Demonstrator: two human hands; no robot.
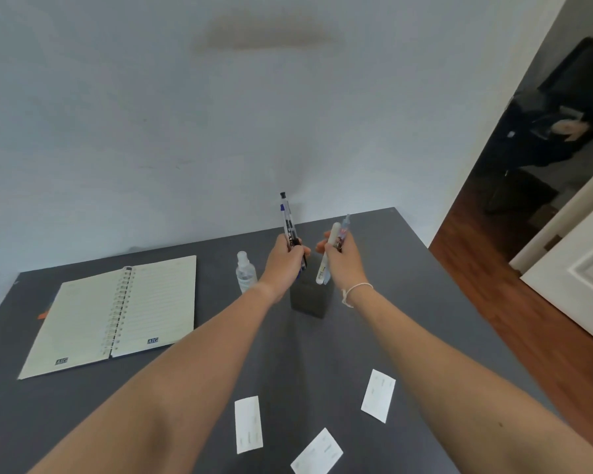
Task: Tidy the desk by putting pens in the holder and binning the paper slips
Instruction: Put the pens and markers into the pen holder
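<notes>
— What's in your fingers right now?

— My left hand [286,260] is clamped round two pens [289,227], blue and black, tips down and caps up. My right hand [343,260] is closed on a white pen [328,254] with a pale blue one tucked behind it. Both bunches hang at the centre of the frame, just above the dark holder [309,300] on the grey surface [308,364].

— How do you drop them in cleanly?

— Keep each bunch near upright, line the tips over the opening, lower, then loosen — one hand at a time, I'd say, so they don't jostle.

— And your arms?

— Both stretched forward, wrists raised, knuckles toward me.

— The slips?

— Three paper slips [248,424] lie at the bottom of the frame, untouched. No bin in sight.
</notes>
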